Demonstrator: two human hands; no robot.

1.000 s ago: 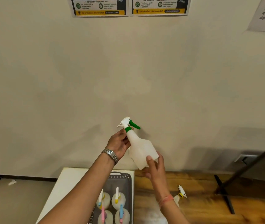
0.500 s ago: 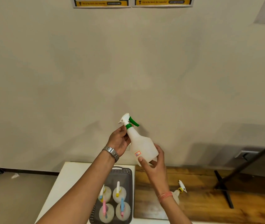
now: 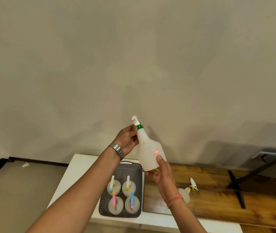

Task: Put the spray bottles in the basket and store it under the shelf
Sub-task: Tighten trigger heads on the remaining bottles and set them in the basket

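I hold a white spray bottle with a green collar up in front of the wall. My left hand grips its neck just under the spray head. My right hand cups its base from below, thumb on the body beside a small red-edged label. Below stands a grey perforated basket with several white spray bottles upright in it, their triggers blue, yellow and pink. Another white bottle with a yellow collar lies on its side on the wooden board, partly behind my right wrist.
The basket sits on a white tabletop. A wooden board adjoins it on the right, with a black stand across it. The wall fills the upper view. A grey floor lies to the left.
The view has tilted down, so the wall posters are out of sight. I have turned the bottle: its green trigger now faces away and the label faces me.
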